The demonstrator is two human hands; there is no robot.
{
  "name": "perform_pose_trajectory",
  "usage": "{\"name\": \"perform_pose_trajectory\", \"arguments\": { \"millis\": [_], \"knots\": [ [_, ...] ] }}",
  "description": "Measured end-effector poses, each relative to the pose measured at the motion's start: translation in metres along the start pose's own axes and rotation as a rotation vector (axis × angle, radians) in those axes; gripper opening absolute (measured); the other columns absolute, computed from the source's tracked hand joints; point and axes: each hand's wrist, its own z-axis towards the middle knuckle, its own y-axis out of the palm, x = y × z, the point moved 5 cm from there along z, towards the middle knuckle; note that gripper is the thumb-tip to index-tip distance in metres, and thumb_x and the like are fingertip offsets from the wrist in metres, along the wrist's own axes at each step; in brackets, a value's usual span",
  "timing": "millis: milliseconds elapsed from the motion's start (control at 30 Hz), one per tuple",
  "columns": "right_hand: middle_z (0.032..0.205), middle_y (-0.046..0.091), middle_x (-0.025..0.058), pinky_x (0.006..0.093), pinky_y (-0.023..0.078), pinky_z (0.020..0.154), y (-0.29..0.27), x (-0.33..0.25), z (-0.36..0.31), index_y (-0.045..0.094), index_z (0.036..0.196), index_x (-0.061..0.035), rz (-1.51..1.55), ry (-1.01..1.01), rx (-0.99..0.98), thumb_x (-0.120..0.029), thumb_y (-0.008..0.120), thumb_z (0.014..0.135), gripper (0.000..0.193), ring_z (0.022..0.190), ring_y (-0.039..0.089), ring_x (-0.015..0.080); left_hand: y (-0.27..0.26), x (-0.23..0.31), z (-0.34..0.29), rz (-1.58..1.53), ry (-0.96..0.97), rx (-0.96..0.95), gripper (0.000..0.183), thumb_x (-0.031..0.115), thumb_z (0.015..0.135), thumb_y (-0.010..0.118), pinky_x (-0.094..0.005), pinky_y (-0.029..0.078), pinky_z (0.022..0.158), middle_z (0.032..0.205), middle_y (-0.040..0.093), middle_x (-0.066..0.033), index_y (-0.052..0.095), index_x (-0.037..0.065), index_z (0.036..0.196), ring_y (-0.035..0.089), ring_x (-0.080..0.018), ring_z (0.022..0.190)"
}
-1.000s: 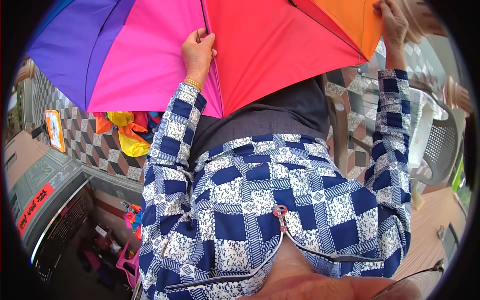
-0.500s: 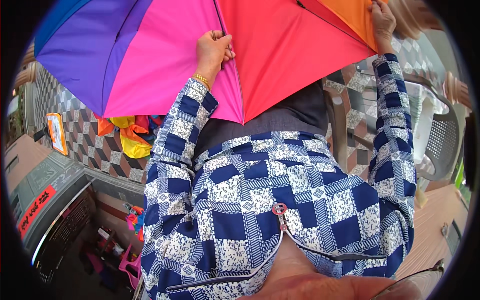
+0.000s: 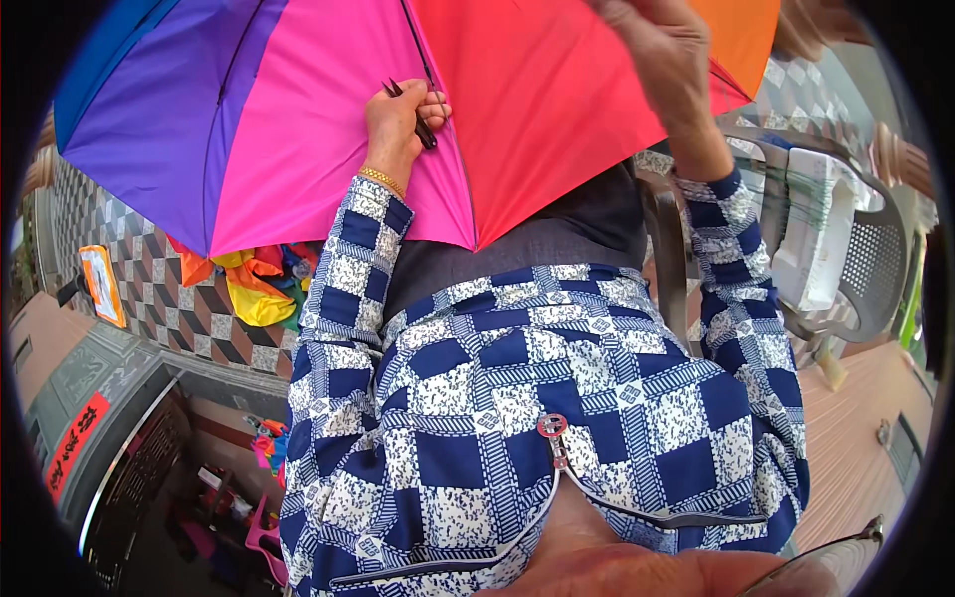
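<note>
A multicoloured umbrella (image 3: 328,139) spreads open over my lap, its inner side up, with purple, pink, red and orange panels and thin dark ribs. My left hand (image 3: 396,124) is closed over the pink panel, at the rib (image 3: 420,45) along the pink and red seam. In it sits a small dark two-pointed tool (image 3: 426,131) like thread snips, points up. Its fingers also touch the rib. Above the red panel, my right hand (image 3: 671,65) is raised, slightly blurred, with curled fingers partly cut by the upper edge. What it pinches, if anything, does not show.
Colourful folded cloth (image 3: 261,289) lies on the tiled floor at left, near an orange-framed board (image 3: 102,286). A grey plastic chair (image 3: 880,264) with a white foam box (image 3: 818,229) stands at right. A pink plastic stool (image 3: 264,542) is at lower left.
My right hand has come inward from the orange panel at far right to above the red panel. My left hand has shifted slightly left and down, and its dark tool shows more clearly.
</note>
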Motion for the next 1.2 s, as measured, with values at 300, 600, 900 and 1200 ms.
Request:
{"name": "perform_pose_trajectory", "arguments": {
  "millis": [300,600,900,1200],
  "knots": [
    [0.084,0.067,0.0099,0.0323,0.051,0.07,0.102,0.092,-0.006,0.068,0.093,-0.0049,-0.564,0.18,-0.404,-0.01,0.06,0.081,0.015,0.077,0.064,0.0196,0.019,0.018,-0.015,-0.068,0.018,0.009,0.007,0.002,0.089,0.05,-0.0272,0.047,0.039,0.072,0.059,-0.0142,0.05,-0.003,0.094,0.062,-0.0226,0.053],
    [0.085,0.067,0.0159,0.0436,0.05,0.073,0.107,0.108,-0.008,0.067,0.089,-0.0059,-0.83,0.148,-0.394,-0.012,0.054,0.078,0.018,0.083,0.064,0.0336,0.014,0.01,-0.012,-0.034,0.047,0.022,0.012,0.003,0.09,0.052,-0.0275,0.049,0.044,0.077,0.061,-0.0141,0.052,-0.004,0.1,0.063,-0.0223,0.056],
    [0.084,0.067,0.0154,0.0438,0.05,0.071,0.107,0.113,-0.008,0.068,0.087,-0.0063,-0.825,0.131,-0.447,-0.013,0.054,0.078,0.019,0.08,0.065,0.0338,0.017,0.01,-0.013,-0.058,0.057,0.049,0.01,0.002,0.089,0.052,-0.0273,0.048,0.04,0.072,0.059,-0.0122,0.051,-0.004,0.097,0.063,-0.0225,0.053],
    [0.085,0.066,0.013,0.0431,0.05,0.073,0.116,0.122,-0.002,0.069,0.087,-0.0083,-0.85,0.034,-0.449,-0.015,0.056,0.078,0.017,0.083,0.063,0.0323,0.015,0.005,-0.01,-0.035,0.059,0.059,0.017,0.006,0.09,0.053,-0.0265,0.048,0.043,0.075,0.062,-0.0114,0.053,-0.004,0.104,0.063,-0.0213,0.055]
  ]
}}
